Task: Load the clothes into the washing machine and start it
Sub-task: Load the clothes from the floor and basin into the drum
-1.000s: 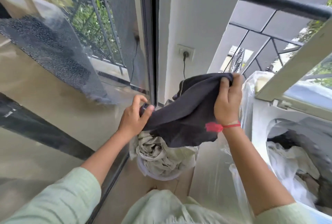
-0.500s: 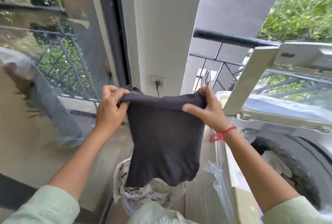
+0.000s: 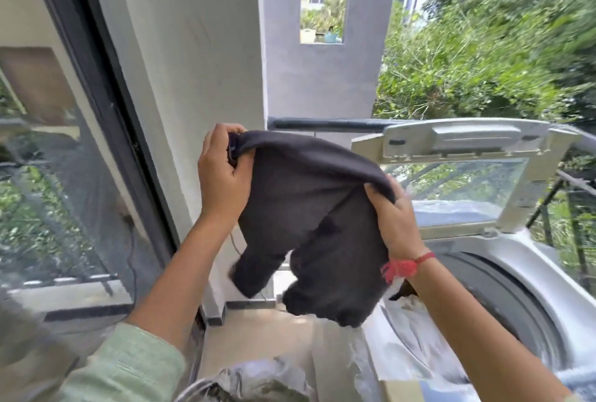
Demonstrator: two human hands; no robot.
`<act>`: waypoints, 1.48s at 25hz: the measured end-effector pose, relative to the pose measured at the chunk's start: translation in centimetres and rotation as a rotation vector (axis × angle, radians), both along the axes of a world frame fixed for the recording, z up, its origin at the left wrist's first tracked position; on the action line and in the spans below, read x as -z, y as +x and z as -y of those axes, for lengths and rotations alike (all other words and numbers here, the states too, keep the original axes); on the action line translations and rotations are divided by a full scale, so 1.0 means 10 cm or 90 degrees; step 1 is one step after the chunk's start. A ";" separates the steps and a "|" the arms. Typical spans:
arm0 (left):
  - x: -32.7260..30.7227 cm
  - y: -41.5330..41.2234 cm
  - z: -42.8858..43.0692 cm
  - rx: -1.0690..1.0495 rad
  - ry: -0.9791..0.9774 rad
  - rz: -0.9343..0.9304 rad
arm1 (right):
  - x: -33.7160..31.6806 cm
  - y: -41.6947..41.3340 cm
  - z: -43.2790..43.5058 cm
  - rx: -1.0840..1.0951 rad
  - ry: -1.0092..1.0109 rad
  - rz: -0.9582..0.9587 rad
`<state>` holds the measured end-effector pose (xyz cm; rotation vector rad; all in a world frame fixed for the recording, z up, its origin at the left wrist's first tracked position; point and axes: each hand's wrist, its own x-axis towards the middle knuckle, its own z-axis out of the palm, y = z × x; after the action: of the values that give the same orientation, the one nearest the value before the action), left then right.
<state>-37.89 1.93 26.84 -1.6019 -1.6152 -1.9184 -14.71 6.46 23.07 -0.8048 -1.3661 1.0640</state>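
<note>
Loading is underway, not finished. Both hands are holding one dark garment up in the air, just left of the washer and not yet over its opening. The left hand is gripping a bunched corner, fingers curled round the cloth. The right hand is clutching the other top edge, with the fabric draping over its fingers. The rest of the garment is hanging loose between the arms.

The lid is standing open, so that step looks done. The drum is showing only a dark wall here, and I cannot tell what is inside. A pile of pale clothes is lying at the bottom edge, blurred, so more loading is likely waiting. Left, as I judge it: dropping this garment in, moving the pile, shutting the lid, starting the machine.

No brand or writing is readable. A grey patch on the lid's right frame may be a label, too blurred to read.
</note>
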 end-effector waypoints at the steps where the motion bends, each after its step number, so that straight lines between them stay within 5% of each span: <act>1: -0.11 0.15 -0.07 -0.006 0.006 0.002 | -0.18 0.19 -0.01 0.015 0.025 0.022; 4: -0.37 0.63 -0.26 -0.012 0.013 -0.007 | -0.63 0.91 -0.05 0.010 0.071 0.094; 9: -0.35 1.61 -0.89 -0.037 -0.129 -0.131 | -0.77 2.16 -0.34 -0.125 -0.089 0.118; 15: 0.79 2.57 -1.55 0.083 -0.433 -0.232 | -0.06 2.92 -0.84 -0.194 -0.328 0.124; 20: 1.53 2.82 -1.54 0.104 -0.555 -0.192 | 0.36 3.08 -1.15 -0.194 -0.403 0.194; 24: 1.77 3.08 -1.17 0.027 -0.541 -0.153 | 0.50 3.06 -1.30 -0.267 -0.484 0.100; 27: 2.06 3.26 -0.60 0.176 -0.449 -0.150 | 0.62 3.06 -1.48 -0.277 -0.527 0.095; 30: 2.35 3.36 -0.09 0.377 -0.584 -0.261 | 0.91 3.08 -1.65 -0.275 -0.589 0.112; 33: 2.39 3.41 -0.01 0.463 -0.793 -0.375 | 1.34 3.13 -1.73 -0.228 -0.603 0.248; 37: 2.44 3.42 -0.06 0.494 -0.879 -0.414 | 1.79 3.36 -1.72 -0.239 -0.379 0.850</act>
<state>-3.64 2.55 2.43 -3.1388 -2.1895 0.1387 18.88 23.65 5.13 -1.9624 -2.3949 1.2774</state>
